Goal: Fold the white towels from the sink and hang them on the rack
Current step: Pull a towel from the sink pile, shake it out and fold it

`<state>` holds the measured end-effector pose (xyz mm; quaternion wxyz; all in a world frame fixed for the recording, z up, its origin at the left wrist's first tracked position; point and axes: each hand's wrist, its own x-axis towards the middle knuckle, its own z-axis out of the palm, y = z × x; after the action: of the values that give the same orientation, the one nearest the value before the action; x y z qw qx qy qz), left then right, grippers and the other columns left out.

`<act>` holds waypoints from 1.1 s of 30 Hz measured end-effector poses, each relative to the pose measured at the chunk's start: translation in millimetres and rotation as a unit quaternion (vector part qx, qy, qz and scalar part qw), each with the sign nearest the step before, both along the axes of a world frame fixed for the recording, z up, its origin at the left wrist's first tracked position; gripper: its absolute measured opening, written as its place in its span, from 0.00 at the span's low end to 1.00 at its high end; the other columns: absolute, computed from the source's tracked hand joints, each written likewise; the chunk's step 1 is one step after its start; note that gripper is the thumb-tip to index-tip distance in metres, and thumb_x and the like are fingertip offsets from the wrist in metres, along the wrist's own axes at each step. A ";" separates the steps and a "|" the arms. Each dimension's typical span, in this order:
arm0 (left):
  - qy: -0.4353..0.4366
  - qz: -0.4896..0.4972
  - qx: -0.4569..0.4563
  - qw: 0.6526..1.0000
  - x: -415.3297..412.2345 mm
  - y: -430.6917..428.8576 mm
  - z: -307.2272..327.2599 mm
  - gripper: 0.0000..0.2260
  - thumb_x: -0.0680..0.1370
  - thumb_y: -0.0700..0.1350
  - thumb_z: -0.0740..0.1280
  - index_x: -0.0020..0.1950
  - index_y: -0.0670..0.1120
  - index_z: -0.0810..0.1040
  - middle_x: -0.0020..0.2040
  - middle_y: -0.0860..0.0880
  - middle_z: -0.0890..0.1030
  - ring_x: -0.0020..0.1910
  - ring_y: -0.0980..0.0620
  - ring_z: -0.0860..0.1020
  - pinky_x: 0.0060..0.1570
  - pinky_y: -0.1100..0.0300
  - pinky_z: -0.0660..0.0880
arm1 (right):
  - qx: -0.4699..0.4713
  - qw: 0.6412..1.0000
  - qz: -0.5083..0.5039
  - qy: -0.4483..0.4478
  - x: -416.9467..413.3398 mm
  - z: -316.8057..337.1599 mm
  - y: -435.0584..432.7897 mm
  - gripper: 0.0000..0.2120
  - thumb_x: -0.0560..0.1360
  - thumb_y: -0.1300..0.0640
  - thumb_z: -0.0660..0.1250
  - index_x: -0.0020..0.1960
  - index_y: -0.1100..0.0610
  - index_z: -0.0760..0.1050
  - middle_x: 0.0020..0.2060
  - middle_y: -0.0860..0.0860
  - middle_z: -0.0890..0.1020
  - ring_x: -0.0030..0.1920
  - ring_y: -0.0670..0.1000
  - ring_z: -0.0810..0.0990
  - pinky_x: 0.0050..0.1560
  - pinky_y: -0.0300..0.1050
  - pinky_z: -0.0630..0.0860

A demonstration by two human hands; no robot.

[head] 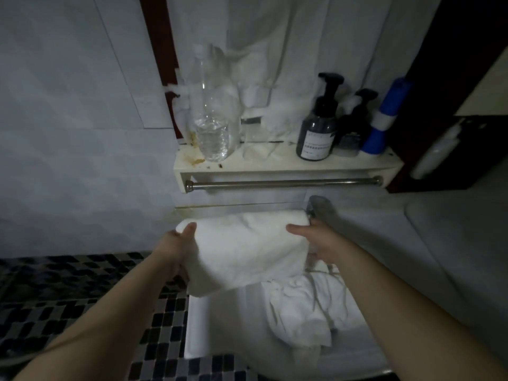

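— What's round the rail (283, 183)?
— It runs under a shelf (288, 165) carrying a clear bottle (212, 127) part full of water, a dark pump bottle (317, 133) and a blue-and-white container (383, 119). The tap (322, 208) sticks out just below.
— And the towels?
— The folded towel (247, 251) hangs over the sink (198, 325). The left hand (178, 244) grips one edge, the right hand (316, 240) the other, beside the tap. A crumpled towel (299, 312) lies in the sink.

A folded white towel (247, 248) is being held above the sink (428, 243), gripped at its ends by the left hand (176, 243) and right hand (316, 237), below the rail (283, 183). Another crumpled towel (299, 312) is lying in the sink.
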<state>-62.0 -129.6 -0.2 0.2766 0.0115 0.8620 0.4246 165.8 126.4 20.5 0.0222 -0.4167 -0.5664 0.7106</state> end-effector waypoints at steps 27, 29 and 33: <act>-0.091 -0.341 0.268 0.896 67.0 107.8 63.9 0.16 0.70 0.63 0.74 0.46 0.51 0.80 0.46 0.53 0.81 0.38 0.59 0.82 0.30 0.61 0.80 | 0.120 0.786 -0.599 0.099 160.9 61.5 -149.6 0.26 0.64 0.45 0.81 0.55 0.60 0.82 0.48 0.56 0.87 0.48 0.57 0.87 0.45 0.53 0.84; -0.111 -0.368 0.285 0.878 93.5 100.4 56.7 0.12 0.75 0.57 0.73 0.50 0.51 0.80 0.49 0.55 0.80 0.44 0.59 0.80 0.28 0.63 0.79 | 0.129 0.754 -0.638 0.090 180.5 60.0 -186.8 0.22 0.67 0.49 0.80 0.54 0.61 0.81 0.47 0.57 0.87 0.46 0.55 0.87 0.43 0.51 0.84; -0.163 -0.412 0.247 0.862 146.5 76.3 50.6 0.19 0.74 0.57 0.74 0.57 0.46 0.78 0.55 0.46 0.78 0.49 0.50 0.80 0.32 0.61 0.81 | 0.158 0.701 -0.693 0.051 218.1 67.1 -260.4 0.37 0.68 0.47 0.79 0.72 0.59 0.70 0.62 0.55 0.81 0.53 0.55 0.85 0.44 0.53 0.85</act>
<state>84.5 -53.3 50.4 0.5510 0.3640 0.5885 0.4665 383.9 -134.0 87.7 0.6032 -0.6449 -0.2194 0.4148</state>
